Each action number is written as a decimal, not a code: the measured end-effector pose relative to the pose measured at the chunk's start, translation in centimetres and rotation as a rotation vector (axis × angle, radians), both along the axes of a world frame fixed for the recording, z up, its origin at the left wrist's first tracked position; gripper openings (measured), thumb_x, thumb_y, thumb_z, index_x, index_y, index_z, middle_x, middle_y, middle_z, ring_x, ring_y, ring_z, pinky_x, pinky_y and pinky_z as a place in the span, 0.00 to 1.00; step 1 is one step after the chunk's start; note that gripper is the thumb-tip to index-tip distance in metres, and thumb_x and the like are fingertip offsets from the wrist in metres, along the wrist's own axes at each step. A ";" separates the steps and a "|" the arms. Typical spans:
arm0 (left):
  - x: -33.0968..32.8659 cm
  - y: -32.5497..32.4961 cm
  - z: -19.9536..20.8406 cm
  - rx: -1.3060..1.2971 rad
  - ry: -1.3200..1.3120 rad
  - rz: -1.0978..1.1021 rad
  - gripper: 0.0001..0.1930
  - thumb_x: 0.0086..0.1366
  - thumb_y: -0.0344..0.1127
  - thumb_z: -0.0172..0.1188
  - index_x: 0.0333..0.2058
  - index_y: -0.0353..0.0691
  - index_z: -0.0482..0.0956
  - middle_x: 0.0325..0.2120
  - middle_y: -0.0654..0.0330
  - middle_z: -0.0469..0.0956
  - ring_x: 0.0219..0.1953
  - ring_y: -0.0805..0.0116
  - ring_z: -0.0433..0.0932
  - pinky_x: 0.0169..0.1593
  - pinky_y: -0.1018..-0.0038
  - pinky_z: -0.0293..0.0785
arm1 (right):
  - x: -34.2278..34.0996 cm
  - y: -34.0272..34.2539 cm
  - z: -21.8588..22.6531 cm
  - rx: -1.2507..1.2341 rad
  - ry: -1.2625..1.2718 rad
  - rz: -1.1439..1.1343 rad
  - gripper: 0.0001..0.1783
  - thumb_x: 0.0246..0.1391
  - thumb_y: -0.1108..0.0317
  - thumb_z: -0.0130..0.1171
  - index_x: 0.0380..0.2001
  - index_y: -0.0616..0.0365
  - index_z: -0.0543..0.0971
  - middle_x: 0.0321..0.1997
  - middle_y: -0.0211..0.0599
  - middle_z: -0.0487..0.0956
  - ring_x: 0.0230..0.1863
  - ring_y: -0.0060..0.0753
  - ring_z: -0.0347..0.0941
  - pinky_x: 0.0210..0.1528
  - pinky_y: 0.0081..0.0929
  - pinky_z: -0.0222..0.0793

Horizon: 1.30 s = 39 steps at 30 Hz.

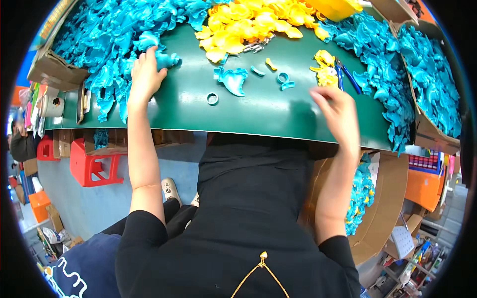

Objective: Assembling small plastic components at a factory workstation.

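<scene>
My left hand (145,77) reaches into the edge of a heap of blue molded plastic parts (121,37) at the left. Its fingers point away from me, touching or just over a blue piece (148,39), and the thumb stands apart. My right hand (338,109), slightly blurred, hovers over the table's near right part with thumb and fingers apart and nothing seen in it. Between the hands lie a curved blue shell-like part (232,80), a small blue ring (212,98), another blue ring piece (283,78) and a small yellow curved piece (271,64).
Yellow plastic parts (248,25) are heaped at the far middle, with small metal cylinders (254,48) beside them. Blue-handled pliers (348,77) lie near a yellow piece (325,67). Boxes of blue parts (430,79) flank the green table (189,107). A red stool (89,164) stands left.
</scene>
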<state>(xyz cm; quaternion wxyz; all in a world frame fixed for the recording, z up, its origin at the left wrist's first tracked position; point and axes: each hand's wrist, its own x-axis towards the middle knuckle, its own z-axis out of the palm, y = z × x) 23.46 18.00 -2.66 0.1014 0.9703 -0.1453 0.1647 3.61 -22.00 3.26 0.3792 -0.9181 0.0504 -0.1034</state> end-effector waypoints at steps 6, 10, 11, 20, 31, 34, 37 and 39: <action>-4.0 -2.9 2.7 -0.499 0.100 -0.063 0.24 0.57 0.29 0.64 0.52 0.36 0.67 0.46 0.42 0.74 0.50 0.41 0.74 0.53 0.56 0.70 | 5.4 2.0 -1.9 -0.012 0.000 0.019 0.09 0.56 0.69 0.64 0.38 0.62 0.85 0.33 0.35 0.83 0.32 0.25 0.74 0.39 0.25 0.72; -10.7 -9.2 3.9 -0.437 -0.186 -0.333 0.18 0.52 0.20 0.57 0.43 0.35 0.70 0.38 0.47 0.71 0.41 0.47 0.70 0.45 0.57 0.68 | 4.6 0.6 -3.2 -0.049 -0.064 -0.054 0.08 0.55 0.70 0.65 0.37 0.60 0.85 0.32 0.33 0.83 0.30 0.23 0.71 0.37 0.24 0.71; -12.1 -10.4 3.1 -0.413 -0.187 -0.453 0.17 0.50 0.18 0.55 0.41 0.35 0.70 0.37 0.47 0.71 0.38 0.46 0.69 0.43 0.56 0.67 | 4.6 0.4 -3.3 -0.042 -0.057 -0.110 0.08 0.55 0.71 0.65 0.37 0.61 0.85 0.32 0.31 0.83 0.29 0.22 0.71 0.36 0.23 0.70; -16.1 -16.4 1.5 -0.174 0.103 -0.794 0.19 0.47 0.28 0.67 0.41 0.37 0.76 0.41 0.56 0.74 0.49 0.54 0.71 0.49 0.63 0.72 | 4.6 -9.3 -0.7 -0.015 -0.026 -0.265 0.09 0.57 0.70 0.63 0.38 0.63 0.85 0.29 0.28 0.82 0.31 0.15 0.73 0.36 0.18 0.69; -16.5 -15.6 2.9 -0.336 0.403 -0.804 0.27 0.52 0.27 0.68 0.52 0.34 0.75 0.47 0.55 0.74 0.49 0.53 0.70 0.52 0.63 0.73 | 3.6 -2.2 -3.7 -0.485 -0.064 -0.277 0.07 0.46 0.70 0.71 0.30 0.54 0.85 0.45 0.35 0.82 0.52 0.42 0.72 0.50 0.37 0.70; -16.2 -15.1 2.7 -0.316 0.348 -0.846 0.29 0.48 0.22 0.65 0.53 0.37 0.76 0.50 0.59 0.75 0.48 0.53 0.69 0.53 0.63 0.72 | 1.9 -2.0 -5.0 -0.470 -0.350 -0.096 0.09 0.44 0.73 0.72 0.31 0.55 0.84 0.42 0.35 0.82 0.47 0.42 0.74 0.49 0.37 0.71; -15.3 -14.7 2.4 -0.257 0.251 -0.894 0.30 0.44 0.20 0.62 0.51 0.40 0.77 0.51 0.62 0.76 0.49 0.53 0.69 0.54 0.62 0.70 | -0.1 -1.5 -5.7 -0.277 -0.279 -0.095 0.10 0.45 0.74 0.72 0.32 0.57 0.82 0.37 0.34 0.84 0.41 0.39 0.77 0.45 0.34 0.73; -14.7 -14.3 2.6 -0.197 0.174 -0.935 0.30 0.42 0.21 0.63 0.49 0.42 0.77 0.51 0.65 0.74 0.52 0.55 0.68 0.58 0.60 0.66 | -0.7 -1.2 -5.6 -0.077 -0.206 -0.161 0.10 0.48 0.73 0.71 0.36 0.57 0.83 0.36 0.33 0.84 0.40 0.33 0.77 0.43 0.28 0.71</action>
